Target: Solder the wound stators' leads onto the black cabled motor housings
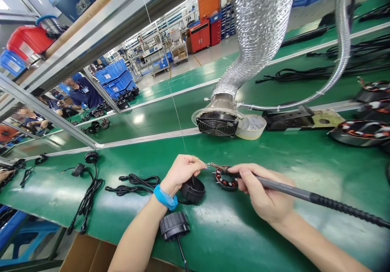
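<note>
My right hand [268,191] is closed around the grey handle of a soldering iron [280,185]. The iron's tip points left, close to the fingertips of my left hand [184,170]. Those fingers pinch thin wires [207,166], whose ends show just short of the tip. A fine strand [178,121] hangs from above and runs down to the left hand. Under that hand sits a black round housing [193,190]. Beneath the iron lies a wound stator coil [226,179] with copper and white parts. A ribbed black cap [174,225] with a cable stands nearer me.
A fume fan [217,126] on a foil duct [258,20] stands behind the hands, beside a tape roll [252,126]. Coiled black cables [88,195] lie to the left. More stators [359,133] are stacked at right. Co-workers [83,93] sit at far left.
</note>
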A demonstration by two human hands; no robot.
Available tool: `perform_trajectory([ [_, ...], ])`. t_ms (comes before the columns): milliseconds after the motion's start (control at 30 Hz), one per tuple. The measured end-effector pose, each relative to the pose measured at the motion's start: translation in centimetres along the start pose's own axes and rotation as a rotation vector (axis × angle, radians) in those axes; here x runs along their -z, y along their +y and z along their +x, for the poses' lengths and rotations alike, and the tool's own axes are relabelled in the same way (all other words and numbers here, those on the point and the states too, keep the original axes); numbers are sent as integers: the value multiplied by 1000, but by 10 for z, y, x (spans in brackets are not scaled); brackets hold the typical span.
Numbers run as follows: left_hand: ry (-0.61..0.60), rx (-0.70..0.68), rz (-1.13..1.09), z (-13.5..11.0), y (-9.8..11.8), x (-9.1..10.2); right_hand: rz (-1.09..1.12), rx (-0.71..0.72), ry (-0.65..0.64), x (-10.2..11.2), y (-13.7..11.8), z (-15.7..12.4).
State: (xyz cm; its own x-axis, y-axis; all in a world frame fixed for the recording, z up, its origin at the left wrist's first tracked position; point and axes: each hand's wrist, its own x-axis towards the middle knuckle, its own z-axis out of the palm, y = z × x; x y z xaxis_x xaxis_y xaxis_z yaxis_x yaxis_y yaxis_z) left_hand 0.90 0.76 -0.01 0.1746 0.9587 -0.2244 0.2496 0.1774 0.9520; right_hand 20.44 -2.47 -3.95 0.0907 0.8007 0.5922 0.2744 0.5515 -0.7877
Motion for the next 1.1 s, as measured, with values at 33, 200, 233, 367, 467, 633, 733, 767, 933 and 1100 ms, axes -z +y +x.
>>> perform_trajectory([
  [33, 3, 4, -1, 0, 0, 0, 19, -20, -6, 0, 0, 0],
  [200, 10, 10, 11, 0, -2, 0, 148, -159, 29, -1, 0, 1],
  [233, 11, 8, 18, 0, -2, 0, 175, -185, 55, -1, -1, 1],
  [367, 12, 13, 22, 0, 0, -1, 216, -223, 55, -2, 0, 1],
  [467, 14, 8, 21, -1, 2, -2, 207, -220, 2, -3, 3, -2],
  [633, 18, 12, 31, -1, 2, -2, 219, -230, 18, -4, 2, -4],
  [733, 19, 14, 28, 0, 0, -1, 247, -248, 83, -4, -2, -1],
  [767, 19, 15, 27, 0, 0, -1, 254, -254, 108, -4, -4, 0],
  [933, 19, 22, 27, 0, -1, -1, 257, -257, 131, -4, -6, 1],
  [1100, 18, 6, 15, 0, 1, -2, 218, -236, 53, -4, 0, -3],
])
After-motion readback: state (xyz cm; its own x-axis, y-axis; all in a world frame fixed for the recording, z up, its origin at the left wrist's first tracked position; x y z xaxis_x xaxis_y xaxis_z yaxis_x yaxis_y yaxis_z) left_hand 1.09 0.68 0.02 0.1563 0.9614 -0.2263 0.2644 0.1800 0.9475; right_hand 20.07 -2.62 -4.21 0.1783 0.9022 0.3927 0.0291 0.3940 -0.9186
